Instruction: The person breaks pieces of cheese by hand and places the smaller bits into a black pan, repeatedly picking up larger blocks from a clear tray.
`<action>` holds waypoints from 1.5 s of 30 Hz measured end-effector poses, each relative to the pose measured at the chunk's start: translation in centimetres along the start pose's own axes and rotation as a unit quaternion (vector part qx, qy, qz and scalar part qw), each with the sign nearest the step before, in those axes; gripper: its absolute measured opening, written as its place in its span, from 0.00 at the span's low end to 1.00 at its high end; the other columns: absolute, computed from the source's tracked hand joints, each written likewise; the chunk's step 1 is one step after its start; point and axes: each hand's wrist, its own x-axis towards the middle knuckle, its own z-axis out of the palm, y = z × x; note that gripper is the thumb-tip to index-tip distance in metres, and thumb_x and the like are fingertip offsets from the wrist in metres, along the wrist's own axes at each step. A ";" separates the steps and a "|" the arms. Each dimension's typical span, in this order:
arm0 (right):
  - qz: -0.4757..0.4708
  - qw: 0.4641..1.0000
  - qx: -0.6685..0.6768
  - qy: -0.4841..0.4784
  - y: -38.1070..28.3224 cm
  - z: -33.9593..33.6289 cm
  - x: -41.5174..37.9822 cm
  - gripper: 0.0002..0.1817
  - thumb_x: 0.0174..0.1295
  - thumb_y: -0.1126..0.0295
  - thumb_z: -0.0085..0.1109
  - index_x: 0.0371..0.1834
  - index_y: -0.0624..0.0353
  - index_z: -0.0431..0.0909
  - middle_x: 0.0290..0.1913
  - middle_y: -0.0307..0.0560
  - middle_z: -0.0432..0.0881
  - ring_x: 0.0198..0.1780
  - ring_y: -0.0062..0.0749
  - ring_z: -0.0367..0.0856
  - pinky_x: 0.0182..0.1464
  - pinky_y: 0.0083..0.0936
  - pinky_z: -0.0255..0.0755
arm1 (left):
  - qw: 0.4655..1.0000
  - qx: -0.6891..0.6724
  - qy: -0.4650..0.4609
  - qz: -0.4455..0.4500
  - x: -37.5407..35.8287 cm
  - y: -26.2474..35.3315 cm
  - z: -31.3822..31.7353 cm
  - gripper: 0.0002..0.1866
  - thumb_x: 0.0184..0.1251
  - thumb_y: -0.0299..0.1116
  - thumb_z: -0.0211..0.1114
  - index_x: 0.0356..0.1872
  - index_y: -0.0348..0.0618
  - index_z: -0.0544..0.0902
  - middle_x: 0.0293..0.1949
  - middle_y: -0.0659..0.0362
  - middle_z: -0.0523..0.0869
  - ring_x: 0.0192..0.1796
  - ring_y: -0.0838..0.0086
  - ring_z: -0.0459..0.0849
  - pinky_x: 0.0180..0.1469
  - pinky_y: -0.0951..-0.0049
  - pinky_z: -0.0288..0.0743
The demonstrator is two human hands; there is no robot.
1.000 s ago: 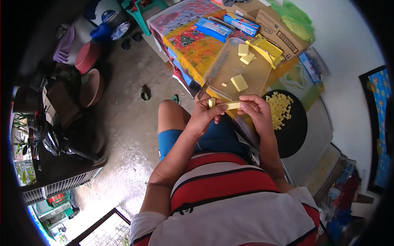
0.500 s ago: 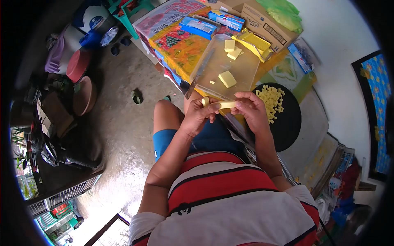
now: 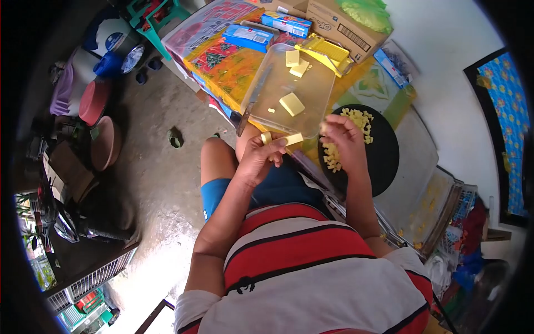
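In the head view, my left hand (image 3: 257,160) is closed around a pale yellow cheese strip (image 3: 292,139), and another cheese slice (image 3: 266,137) sticks up between its fingers. My right hand (image 3: 346,143) hovers at the left side of a round black tray (image 3: 382,161), its fingertips pinched on a small cheese piece (image 3: 324,128). Small cheese cubes (image 3: 358,119) lie heaped on the tray, partly hidden by that hand. Beyond my hands, a translucent cutting board (image 3: 278,83) carries a larger cheese block (image 3: 291,104), smaller chunks (image 3: 297,68) and a knife (image 3: 245,119) along its left edge.
A yellow plastic slicer-like tool (image 3: 325,54) rests at the board's far right corner. Blue boxes (image 3: 247,38) and a cardboard carton (image 3: 339,29) stand farther back on the patterned tablecloth (image 3: 214,58). A white wall borders the right side.
My right hand has parted from the strip and moved right, over the tray, with a small piece. The strip in my left hand looks shorter. The whole view has shifted slightly.
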 end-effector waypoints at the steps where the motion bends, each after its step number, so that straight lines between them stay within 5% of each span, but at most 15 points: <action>1: -0.029 0.999 -0.032 0.032 0.3 -1.3 0.5 0.11 0.61 0.77 0.59 0.47 0.62 0.79 0.41 0.42 0.83 0.41 0.21 0.81 0.43 0.21 0.76 | 1.000 -0.003 0.004 0.001 -0.1 0.1 0.2 0.08 0.59 0.29 0.68 0.36 0.38 0.81 0.23 0.63 0.81 0.19 0.81 0.75 0.23 0.80 0.70; 4: -0.150 0.931 -0.307 0.130 2.4 -7.1 2.7 0.11 0.60 0.77 0.59 0.46 0.61 0.81 0.41 0.41 0.84 0.41 0.22 0.82 0.46 0.22 0.75 | 1.000 -0.024 0.007 0.000 -0.3 -0.1 -0.2 0.08 0.59 0.29 0.68 0.37 0.39 0.81 0.23 0.63 0.81 0.20 0.82 0.75 0.23 0.79 0.69; 10: -0.077 0.895 -0.398 0.186 4.3 -12.4 3.3 0.13 0.58 0.77 0.58 0.47 0.60 0.81 0.40 0.44 0.85 0.39 0.26 0.82 0.47 0.23 0.75 | 0.999 -0.030 0.016 -0.006 -0.4 -0.1 -0.3 0.06 0.60 0.28 0.65 0.36 0.41 0.79 0.23 0.60 0.80 0.21 0.78 0.74 0.23 0.75 0.68; 19: -0.160 0.855 -0.448 0.207 2.2 -8.9 1.8 0.14 0.58 0.75 0.59 0.49 0.58 0.80 0.42 0.44 0.83 0.42 0.26 0.81 0.44 0.23 0.75 | 1.000 -0.020 0.000 -0.023 0.6 -0.7 -0.1 0.06 0.60 0.30 0.66 0.35 0.41 0.80 0.23 0.61 0.80 0.20 0.79 0.74 0.23 0.75 0.69; 22: -0.113 0.919 -0.345 0.155 2.2 -6.1 1.1 0.15 0.59 0.77 0.60 0.50 0.59 0.79 0.43 0.42 0.83 0.43 0.24 0.80 0.44 0.22 0.76 | 0.999 0.000 -0.010 -0.032 0.9 -0.7 0.5 0.06 0.60 0.31 0.68 0.34 0.42 0.81 0.23 0.63 0.80 0.21 0.80 0.74 0.24 0.78 0.69; 25: -0.008 0.996 -0.083 -0.026 1.4 -3.0 -0.1 0.15 0.61 0.76 0.60 0.52 0.63 0.77 0.46 0.44 0.82 0.45 0.25 0.80 0.47 0.22 0.76 | 0.999 0.022 -0.016 -0.037 1.0 -0.7 1.1 0.06 0.60 0.31 0.68 0.34 0.42 0.81 0.24 0.64 0.80 0.21 0.81 0.74 0.24 0.81 0.68; 28: 0.025 0.994 -0.007 -0.110 0.6 -0.7 -0.8 0.17 0.61 0.76 0.61 0.54 0.65 0.75 0.45 0.46 0.82 0.45 0.26 0.80 0.47 0.23 0.77 | 0.998 0.039 -0.025 -0.042 1.2 -0.7 1.1 0.07 0.60 0.31 0.68 0.35 0.41 0.81 0.24 0.64 0.80 0.22 0.82 0.74 0.25 0.82 0.68; 45: 0.049 0.988 0.030 -0.142 0.7 0.8 -0.6 0.15 0.58 0.78 0.63 0.50 0.64 0.77 0.34 0.43 0.82 0.33 0.23 0.80 0.38 0.19 0.74 | 0.998 0.048 -0.035 -0.029 0.8 -0.7 0.8 0.07 0.60 0.30 0.69 0.36 0.39 0.82 0.24 0.62 0.82 0.20 0.82 0.76 0.24 0.81 0.70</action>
